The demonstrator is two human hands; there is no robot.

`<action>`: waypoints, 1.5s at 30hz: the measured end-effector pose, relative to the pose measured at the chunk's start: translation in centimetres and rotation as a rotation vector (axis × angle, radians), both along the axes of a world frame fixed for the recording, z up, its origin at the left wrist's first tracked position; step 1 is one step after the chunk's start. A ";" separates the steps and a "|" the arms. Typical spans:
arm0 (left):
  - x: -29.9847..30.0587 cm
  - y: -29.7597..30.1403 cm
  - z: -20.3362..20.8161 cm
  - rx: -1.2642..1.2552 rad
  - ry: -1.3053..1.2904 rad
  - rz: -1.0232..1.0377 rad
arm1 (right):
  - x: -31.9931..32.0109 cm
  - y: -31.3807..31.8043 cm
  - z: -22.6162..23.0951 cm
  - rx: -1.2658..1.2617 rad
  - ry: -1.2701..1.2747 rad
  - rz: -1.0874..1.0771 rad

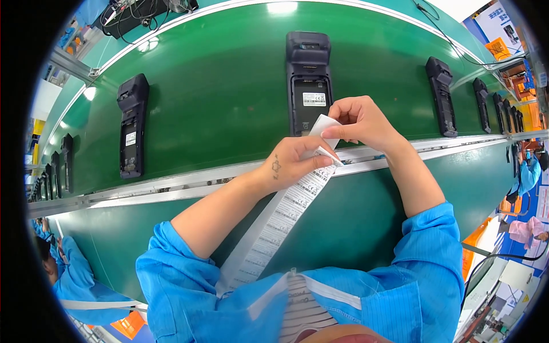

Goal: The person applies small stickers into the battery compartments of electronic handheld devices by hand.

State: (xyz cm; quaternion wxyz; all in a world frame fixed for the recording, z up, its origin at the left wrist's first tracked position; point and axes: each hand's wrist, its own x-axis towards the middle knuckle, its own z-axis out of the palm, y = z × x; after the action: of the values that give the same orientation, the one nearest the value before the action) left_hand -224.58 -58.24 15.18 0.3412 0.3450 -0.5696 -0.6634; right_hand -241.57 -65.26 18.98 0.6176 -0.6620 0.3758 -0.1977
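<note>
My left hand grips the upper end of a long white strip of printed labels that runs down toward my chest. My right hand pinches a small white label at the strip's top, peeling it up between thumb and forefinger. Both hands meet just above the metal rail of a green conveyor belt. Directly behind them lies a black handheld terminal, back side up, with a white sticker on it.
More black terminals lie spaced along the belt, one at the left, others at the right. A metal rail borders the belt. Another person in a blue coat works at lower left. Cables and a box sit at the far top left.
</note>
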 end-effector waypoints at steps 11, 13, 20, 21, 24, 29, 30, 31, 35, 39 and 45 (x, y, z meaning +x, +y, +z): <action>-0.7 -0.3 0.5 -0.037 0.035 0.048 | -0.8 -0.1 -0.2 0.173 -0.017 0.007; -0.9 -0.3 0.3 -0.015 0.036 0.067 | -0.8 -0.1 -0.1 0.128 -0.014 0.003; -1.4 -0.6 0.1 -0.333 -0.101 0.071 | -2.1 -0.5 -0.4 0.150 -0.055 0.038; -1.5 -0.6 0.1 -0.332 -0.102 0.072 | -2.2 -0.5 -0.3 0.156 -0.069 0.069; -1.7 -0.8 -0.2 -0.292 0.063 0.030 | -2.5 -0.5 -0.8 0.042 -0.092 0.139; -2.3 -0.6 0.5 -0.055 0.111 -0.122 | -2.6 -0.3 -0.5 0.012 -0.121 0.204; -2.4 -0.7 0.6 -0.056 0.109 -0.118 | -2.6 -0.4 -0.5 0.058 -0.105 0.202; -2.5 -0.8 0.7 -0.019 0.078 -0.056 | -2.4 -0.3 -0.5 0.056 -0.107 0.206; -3.1 -0.8 0.9 0.096 0.010 0.117 | -2.2 0.1 -0.4 0.173 -0.021 -0.027; -3.8 -0.8 -0.1 -0.024 0.005 0.116 | -2.6 -0.1 -0.8 0.160 -0.133 -0.010; -4.3 -0.9 0.2 -0.109 0.012 -0.011 | -3.6 -0.6 -1.7 0.215 -0.264 0.062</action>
State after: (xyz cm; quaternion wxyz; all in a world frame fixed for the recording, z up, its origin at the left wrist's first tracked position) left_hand -228.88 -59.19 15.39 0.3594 0.3187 -0.6047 -0.6353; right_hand -245.12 -65.88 17.25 0.7345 -0.5718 0.2899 -0.2224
